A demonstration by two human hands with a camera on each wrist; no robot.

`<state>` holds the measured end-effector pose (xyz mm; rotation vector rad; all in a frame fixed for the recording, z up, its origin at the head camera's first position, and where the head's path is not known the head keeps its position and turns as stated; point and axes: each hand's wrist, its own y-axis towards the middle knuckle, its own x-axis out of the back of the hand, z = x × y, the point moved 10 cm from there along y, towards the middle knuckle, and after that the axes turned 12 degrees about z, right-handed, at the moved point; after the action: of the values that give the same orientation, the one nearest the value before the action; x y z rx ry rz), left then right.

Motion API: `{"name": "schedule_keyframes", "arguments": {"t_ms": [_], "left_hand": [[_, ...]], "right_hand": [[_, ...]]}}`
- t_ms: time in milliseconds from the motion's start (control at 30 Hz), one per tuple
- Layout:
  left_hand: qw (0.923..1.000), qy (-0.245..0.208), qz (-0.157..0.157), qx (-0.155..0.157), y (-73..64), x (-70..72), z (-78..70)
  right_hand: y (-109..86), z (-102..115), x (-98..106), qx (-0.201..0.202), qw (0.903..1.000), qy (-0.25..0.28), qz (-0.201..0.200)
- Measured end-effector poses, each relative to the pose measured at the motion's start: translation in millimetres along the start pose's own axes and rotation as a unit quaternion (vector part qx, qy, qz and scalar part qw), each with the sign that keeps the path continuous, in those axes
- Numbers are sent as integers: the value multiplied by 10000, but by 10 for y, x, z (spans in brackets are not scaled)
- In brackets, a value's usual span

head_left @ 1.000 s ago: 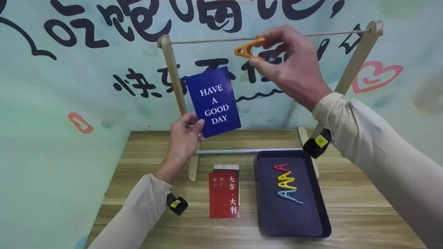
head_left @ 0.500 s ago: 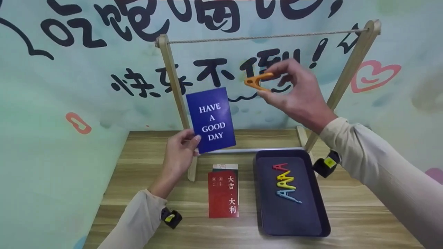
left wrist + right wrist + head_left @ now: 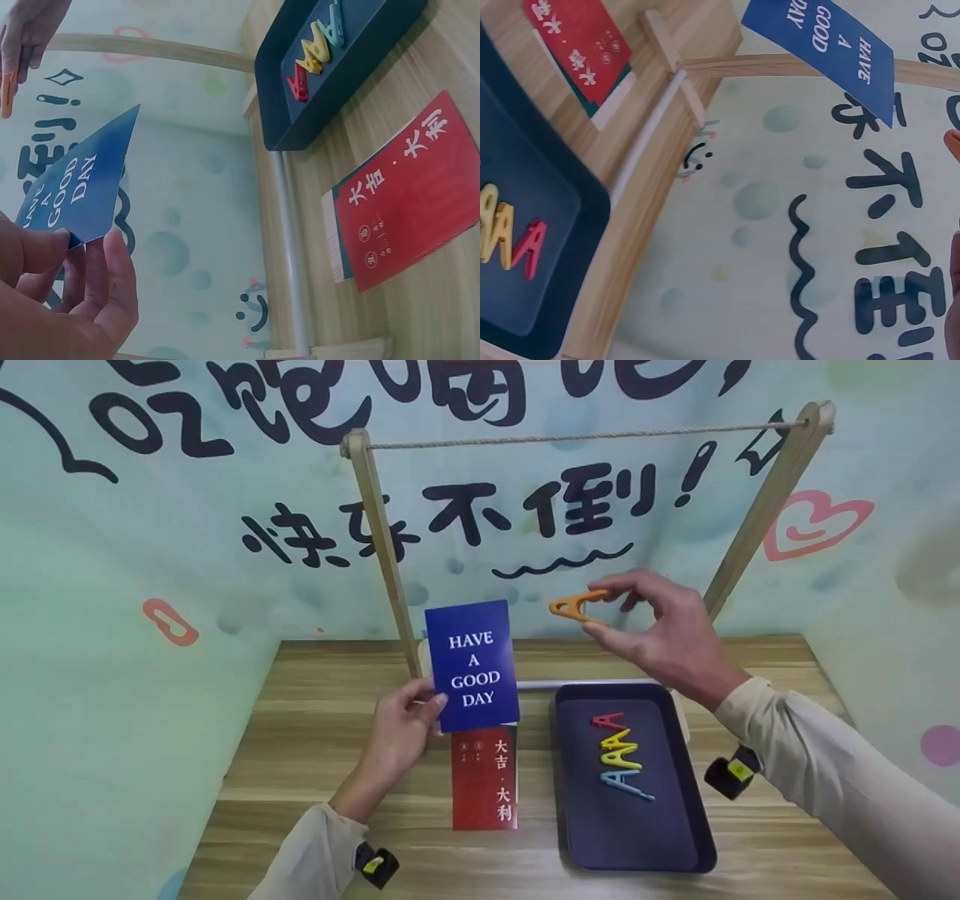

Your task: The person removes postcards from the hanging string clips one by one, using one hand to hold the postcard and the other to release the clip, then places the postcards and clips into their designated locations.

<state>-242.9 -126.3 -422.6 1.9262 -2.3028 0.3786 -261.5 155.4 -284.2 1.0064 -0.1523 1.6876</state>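
Observation:
My left hand (image 3: 405,727) pinches the lower left corner of a blue card (image 3: 474,667) printed "HAVE A GOOD DAY". The card stands nearly upright, its lower edge overlapping the red card (image 3: 484,780) in the head view. To its right, my right hand (image 3: 667,634) pinches an orange clothespin (image 3: 577,606) between thumb and fingers, its nose pointing left. Card and clothespin are apart. Both are below the rope (image 3: 570,437) strung between two wooden posts. In the left wrist view, thumb and fingertips (image 3: 56,247) grip the blue card's edge.
A dark tray (image 3: 637,840) on the wooden table (image 3: 315,780) holds a red clothespin (image 3: 607,721), yellow clothespins (image 3: 621,757) and a blue clothespin (image 3: 626,784). Under the red card lie other cards. The stand's wooden posts (image 3: 386,547) rise behind, joined low by a metal bar (image 3: 547,685).
Both hands have come down from near the rope, the left with the blue card, the right with the orange clothespin. The right hand has also shifted right. The tray and red card stay put.

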Motion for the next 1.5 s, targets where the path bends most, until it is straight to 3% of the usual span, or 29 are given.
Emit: {"name": "schedule_keyframes", "arguments": {"t_ms": [467,667,1000,1200,1500], "left_hand": [[9988,-155,353,300,-116,-148,439],[9979,-232,459,382,-137,-251,628],[9966,-444,675,168,-222,-433,924],[9963,-333,716,353,-257,-477,1108],[9961,-157,745,441,-321,-500,1309]], "right_hand": [[-597,-513,-360,-797,9938,-557,535],[-797,-614,-484,-409,9963,-635,400],[-1050,-609,-588,469,9941,-978,-53],[-1225,-700,-699,453,9930,-1087,26],[-1493,-771,-878,885,9824,-1633,-193]]}}
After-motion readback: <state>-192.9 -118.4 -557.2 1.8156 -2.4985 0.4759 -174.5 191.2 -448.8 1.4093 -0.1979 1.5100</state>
